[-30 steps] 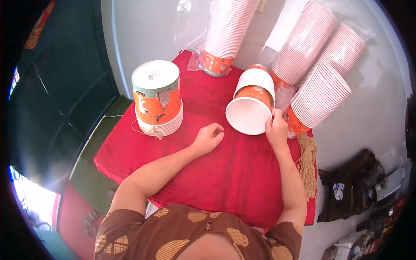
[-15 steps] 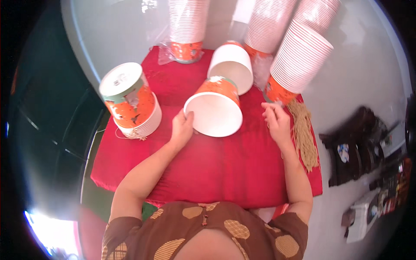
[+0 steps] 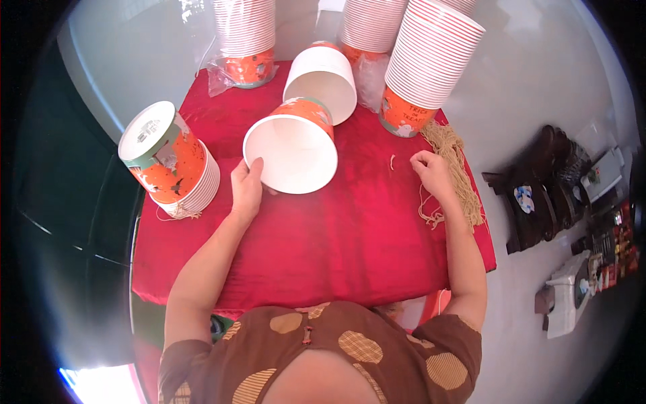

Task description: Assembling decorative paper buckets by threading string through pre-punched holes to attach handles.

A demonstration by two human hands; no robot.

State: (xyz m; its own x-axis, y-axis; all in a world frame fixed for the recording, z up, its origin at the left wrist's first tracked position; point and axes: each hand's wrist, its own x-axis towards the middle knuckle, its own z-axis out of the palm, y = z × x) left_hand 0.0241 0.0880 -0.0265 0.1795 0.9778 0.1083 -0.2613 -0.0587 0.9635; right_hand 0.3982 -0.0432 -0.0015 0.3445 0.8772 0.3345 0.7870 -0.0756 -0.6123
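My left hand (image 3: 247,187) grips the rim of a white-lined paper bucket (image 3: 294,153), thumb inside its mouth. The bucket lies tilted with its opening toward me, its orange and green outside showing at the far end. Behind it, touching or nearly so, another paper bucket (image 3: 320,79) lies on its side. On the right my right hand (image 3: 434,174) is closed in a pinch beside a hank of tan twine (image 3: 464,175). A loose strand (image 3: 425,214) loops from the hank up to this hand; its fingertips partly hide the hold. A short twine scrap (image 3: 392,162) lies left of it.
A red cloth (image 3: 336,249) covers the table. Upside-down stacked buckets (image 3: 176,158) stand at left. Tall bucket stacks rise at the back, one plastic-wrapped (image 3: 245,40) and another leaning (image 3: 434,60) at right. Dark furniture (image 3: 548,185) stands on the floor to the right.
My right hand has drawn its fingers into a closer pinch by the twine, and a loose strand now shows below it. The left hand still holds the bucket. The view has shifted.
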